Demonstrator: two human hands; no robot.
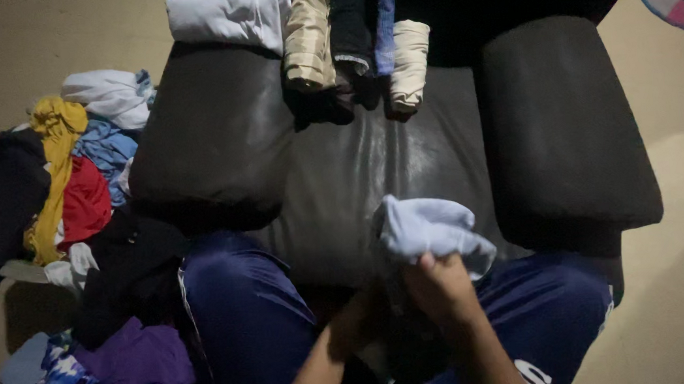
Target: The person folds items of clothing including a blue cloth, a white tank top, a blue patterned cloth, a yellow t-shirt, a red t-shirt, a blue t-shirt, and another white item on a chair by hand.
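The right hand (441, 289) grips a pale blue garment (431, 230), fingers closed around it, above the front edge of the dark leather armchair seat (357, 183). The left hand (358, 325) sits in shadow, apparently holding the same cloth. Folded clothes (348, 33) line the seat's back edge.

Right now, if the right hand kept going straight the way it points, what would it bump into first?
Probably the dark sofa seat. The right hand, gripping a pale blue cloth, points up-frame across it toward the folded clothes. Depth is unclear.
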